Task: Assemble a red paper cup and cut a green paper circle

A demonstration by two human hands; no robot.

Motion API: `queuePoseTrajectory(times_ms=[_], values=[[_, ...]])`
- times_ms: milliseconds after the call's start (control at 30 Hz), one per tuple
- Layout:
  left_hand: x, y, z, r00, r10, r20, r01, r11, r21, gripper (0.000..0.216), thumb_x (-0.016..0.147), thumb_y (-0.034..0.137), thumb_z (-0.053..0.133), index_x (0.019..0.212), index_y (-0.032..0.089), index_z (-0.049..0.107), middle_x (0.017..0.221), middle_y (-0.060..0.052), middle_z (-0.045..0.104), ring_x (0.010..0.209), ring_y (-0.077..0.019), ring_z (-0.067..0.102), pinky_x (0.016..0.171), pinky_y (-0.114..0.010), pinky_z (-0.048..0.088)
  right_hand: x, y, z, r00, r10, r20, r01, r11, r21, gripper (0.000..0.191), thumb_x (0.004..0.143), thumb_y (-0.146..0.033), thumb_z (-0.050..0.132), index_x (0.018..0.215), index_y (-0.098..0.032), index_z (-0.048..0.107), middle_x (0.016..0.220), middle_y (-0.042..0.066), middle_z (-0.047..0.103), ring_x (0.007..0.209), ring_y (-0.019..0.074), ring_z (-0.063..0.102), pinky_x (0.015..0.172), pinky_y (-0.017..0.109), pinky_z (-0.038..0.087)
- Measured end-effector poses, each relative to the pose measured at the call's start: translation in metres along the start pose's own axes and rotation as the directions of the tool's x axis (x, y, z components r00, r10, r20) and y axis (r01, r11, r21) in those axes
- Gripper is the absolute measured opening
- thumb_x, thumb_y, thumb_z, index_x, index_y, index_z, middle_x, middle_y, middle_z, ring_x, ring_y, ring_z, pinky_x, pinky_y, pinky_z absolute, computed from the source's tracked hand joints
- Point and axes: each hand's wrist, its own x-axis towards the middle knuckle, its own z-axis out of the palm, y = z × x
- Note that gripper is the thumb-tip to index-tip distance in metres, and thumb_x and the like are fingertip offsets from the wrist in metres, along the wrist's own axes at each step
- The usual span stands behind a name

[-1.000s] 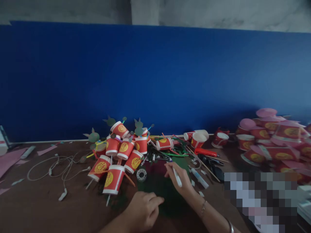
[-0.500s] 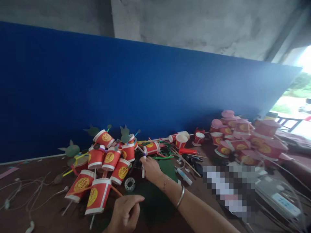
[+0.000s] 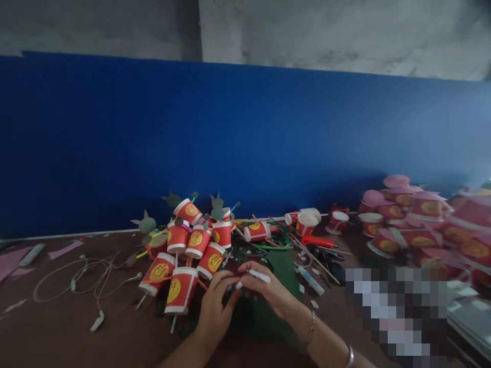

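I'm watching both hands working one white pen (image 3: 253, 276) at bottom centre, over the green sheet (image 3: 284, 266). R hand (image 3: 274, 295) is clamping the barrel, L hand (image 3: 215, 311) fingertips are pinching its left end, prob. uncapping, I'm judging. Next move is calling for a straight pull, barrel held firm. I'm counting 1 pen, 1 red cutter (image 3: 318, 241), abt 9 red cups (image 3: 180, 289) piled left of centre. Pink-topped cups (image 3: 422, 209) at right are too blurred to count.
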Motion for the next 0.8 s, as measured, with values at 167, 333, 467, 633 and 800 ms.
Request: queuePoseTrajectory(times_ms=[167,333,467,633,800], values=[[0.001,0.001,0.000,1.000,0.028,-0.013,-0.029,0.998,-0.049,0.021,0.091,0.028,0.043,0.096,0.017,0.060,0.099,-0.010,0.060,0.096,-0.0200,0.058,0.083,-0.032,0.049,0.006,0.003,-0.003,0.993,-0.078,-0.094,0.065,0.988,-0.140,0.034,0.070,-0.049,0.066,0.080,-0.018,0.057,0.062,-0.002,0.058,0.051,0.0105,0.049,0.045,0.019,0.032],[-0.001,-0.003,0.005,0.999,0.019,-0.047,-0.018,1.000,0.021,0.019,0.092,0.027,0.043,0.097,0.018,0.058,0.095,-0.008,0.063,0.093,-0.0197,0.059,0.083,-0.032,0.049,0.011,0.013,-0.012,0.940,-0.192,-0.282,0.204,0.979,0.015,0.044,0.083,-0.063,0.041,0.086,-0.021,0.056,0.059,-0.001,0.055,0.053,0.0138,0.047,0.046,0.023,0.033],[-0.002,-0.003,0.005,0.999,0.036,-0.021,-0.035,0.999,0.038,0.019,0.092,0.028,0.042,0.096,0.019,0.058,0.091,-0.008,0.063,0.088,-0.0191,0.061,0.078,-0.030,0.050,0.011,0.017,-0.020,0.925,-0.136,-0.354,0.221,0.952,0.211,0.039,0.082,-0.052,0.047,0.060,-0.020,0.047,0.046,-0.004,0.041,0.045,0.0107,0.036,0.044,0.023,0.027],[-0.002,0.000,0.002,0.997,0.044,0.063,-0.046,0.998,0.031,0.018,0.092,0.027,0.042,0.096,0.020,0.058,0.088,-0.006,0.062,0.085,-0.0187,0.059,0.077,-0.029,0.048,0.006,0.016,-0.023,0.899,-0.103,-0.427,0.135,0.990,0.046,0.042,0.080,-0.048,0.046,0.051,-0.018,0.049,0.043,-0.003,0.041,0.043,0.0098,0.035,0.044,0.023,0.024],[-0.004,0.005,0.000,0.985,0.082,0.150,-0.090,0.995,0.046,0.017,0.093,0.025,0.038,0.094,0.021,0.054,0.087,-0.005,0.060,0.083,-0.0178,0.058,0.074,-0.027,0.046,0.003,0.011,-0.024,0.906,-0.150,-0.395,0.133,0.989,-0.070,0.043,0.080,-0.048,0.045,0.049,-0.018,0.050,0.042,-0.003,0.042,0.042,0.0097,0.036,0.044,0.023,0.027]])
